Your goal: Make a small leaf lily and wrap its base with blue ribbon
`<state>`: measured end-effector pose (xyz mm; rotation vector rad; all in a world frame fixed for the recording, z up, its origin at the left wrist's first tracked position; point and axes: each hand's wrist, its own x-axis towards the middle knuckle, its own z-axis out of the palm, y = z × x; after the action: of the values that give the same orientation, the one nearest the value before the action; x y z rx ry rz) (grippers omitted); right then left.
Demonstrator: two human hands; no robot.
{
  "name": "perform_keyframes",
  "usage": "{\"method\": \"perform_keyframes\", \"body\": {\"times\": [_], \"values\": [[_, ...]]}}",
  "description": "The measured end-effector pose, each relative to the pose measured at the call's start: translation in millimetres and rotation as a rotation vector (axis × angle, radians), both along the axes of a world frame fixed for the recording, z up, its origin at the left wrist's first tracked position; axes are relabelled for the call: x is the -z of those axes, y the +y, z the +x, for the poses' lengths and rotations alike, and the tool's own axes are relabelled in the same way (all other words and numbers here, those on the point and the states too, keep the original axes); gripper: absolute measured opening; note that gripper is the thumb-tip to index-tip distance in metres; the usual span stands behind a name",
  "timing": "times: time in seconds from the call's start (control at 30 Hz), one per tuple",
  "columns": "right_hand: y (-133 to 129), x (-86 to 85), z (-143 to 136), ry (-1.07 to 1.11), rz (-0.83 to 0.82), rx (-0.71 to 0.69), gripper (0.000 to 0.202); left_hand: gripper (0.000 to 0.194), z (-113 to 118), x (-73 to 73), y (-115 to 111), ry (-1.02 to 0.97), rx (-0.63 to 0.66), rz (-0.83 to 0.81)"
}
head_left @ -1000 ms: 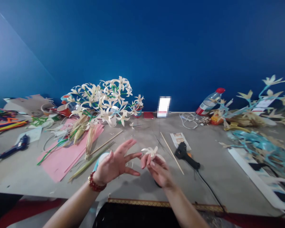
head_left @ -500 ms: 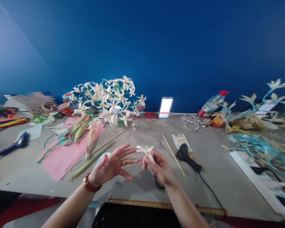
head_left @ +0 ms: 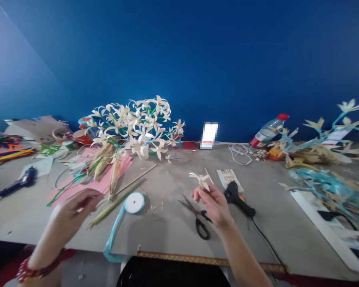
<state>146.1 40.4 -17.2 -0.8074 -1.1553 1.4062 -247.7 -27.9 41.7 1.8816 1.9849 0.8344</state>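
The fingertips of the right hand [head_left: 214, 205] are pinching a white flower [head_left: 201, 179] low at its base, and the fingers are hiding whatever stem lies below. The flower is sitting raised above the table [head_left: 167, 243], just beyond the scissors [head_left: 197, 213]. Judged by its thin petals, the piece is probably weighing very little, flexing readily and offering a dry, non-slip surface; the petals are likely creasing or tearing under pressure. The base, where the petals are meeting, is therefore presenting the sound holding point; the petal tips are calling for no contact. In appearance, the flower is showing narrow, pointed, creamy white petals that are spreading and curving outward from one centre. The left hand [head_left: 74, 213], well to the left of the scissors, is bending its fingers loosely together; blur is concealing whether anything lies between them. A roll of blue ribbon [head_left: 134, 203] is lying left of the scissors, its loose end hanging at the table edge. A black glue gun [head_left: 241, 205] is resting to the right of the scissors.
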Motion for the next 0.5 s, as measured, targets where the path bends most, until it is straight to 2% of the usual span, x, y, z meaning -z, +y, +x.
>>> {"method": "perform_keyframes", "body": {"times": [0.07,0.17,0.27,0.37,0.5], "values": [[-2,-4.0,-7,0.006,-0.018,-0.018,0.021,0.022,42,1.7,-1,-0.132,0.110,0.033],[-7,-11.3,-17,0.006,-0.033,-0.070,0.022,0.027,114,6.7,13,-0.159,0.384,0.046],[-13,-15.3,-22,-0.008,-0.026,-0.126,0.020,0.035,166,10.9,30,-0.116,0.486,0.084],[-18,-16.7,-23,0.005,-0.022,-0.145,0.020,0.029,191,13.9,39,-0.017,0.489,0.178],[-22,-22.8,-18,-0.004,-0.016,-0.117,0.020,0.007,200,17.7,41,0.013,0.494,0.211]]}}
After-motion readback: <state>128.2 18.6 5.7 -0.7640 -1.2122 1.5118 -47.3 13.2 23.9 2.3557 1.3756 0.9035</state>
